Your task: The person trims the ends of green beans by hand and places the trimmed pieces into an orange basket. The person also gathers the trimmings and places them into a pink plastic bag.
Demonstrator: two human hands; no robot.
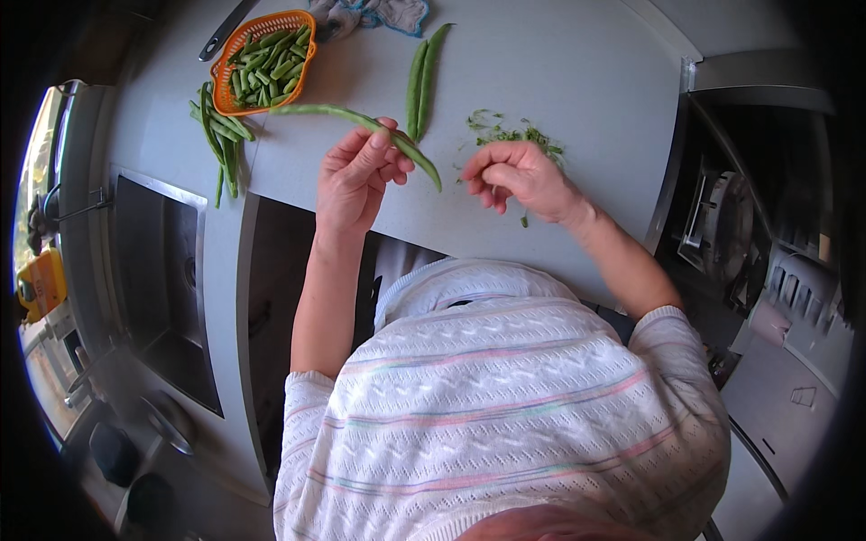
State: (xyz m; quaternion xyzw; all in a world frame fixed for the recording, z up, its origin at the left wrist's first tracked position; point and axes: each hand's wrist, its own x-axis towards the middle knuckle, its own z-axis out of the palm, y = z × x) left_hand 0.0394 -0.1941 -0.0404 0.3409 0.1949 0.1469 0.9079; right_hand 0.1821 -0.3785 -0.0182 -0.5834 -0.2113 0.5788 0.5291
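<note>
My left hand (365, 172) holds long green beans (331, 111) above the worktop, pinched between thumb and fingers; how many is hard to tell. To the right, my right hand (517, 177) has its fingertips curled together beside a small heap of bean trimmings (534, 135); whether it pinches anything does not show. Two whole green beans (426, 78) lie side by side beyond my hands. An orange plastic basket (312, 51) at the back left holds cut bean pieces (270, 67). More whole beans (220, 135) lie in a loose bunch against the basket's near side.
A dark utensil handle (223, 32) lies behind the basket, with a crumpled cloth (399, 15) at the back edge. A sink (162, 284) is set in the counter at left. Small scraps, one of them green (524, 222), lie near the worktop's front.
</note>
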